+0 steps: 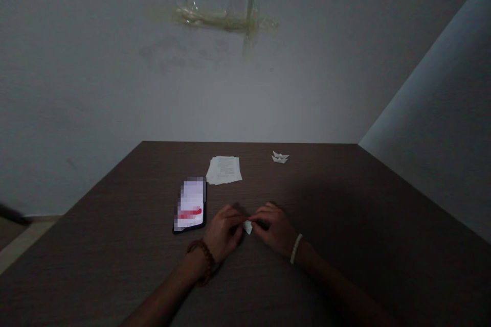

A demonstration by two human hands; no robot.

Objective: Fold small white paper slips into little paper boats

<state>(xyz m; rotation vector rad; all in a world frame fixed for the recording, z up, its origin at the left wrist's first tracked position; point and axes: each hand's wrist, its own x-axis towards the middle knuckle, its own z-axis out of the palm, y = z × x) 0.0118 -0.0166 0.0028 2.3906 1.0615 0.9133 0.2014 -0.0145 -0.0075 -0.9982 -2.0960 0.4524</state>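
Observation:
A small piece of white folded paper (248,227) is between my hands, low over the dark tabletop. My left hand (224,232) pinches its left side, with the fingers curled and largely covering it. From the other side my right hand (275,229) grips the paper between thumb and fingers. The fingertips of both hands meet at its top edge. Most of the paper is hidden, so its exact folded shape cannot be made out.
A phone (191,204) with a lit, blurred screen lies left of my hands. Behind it is a stack of printed paper sheets (224,170). Two small folded paper boats (280,158) sit near the back of the brown table (326,265), which meets the wall (307,87).

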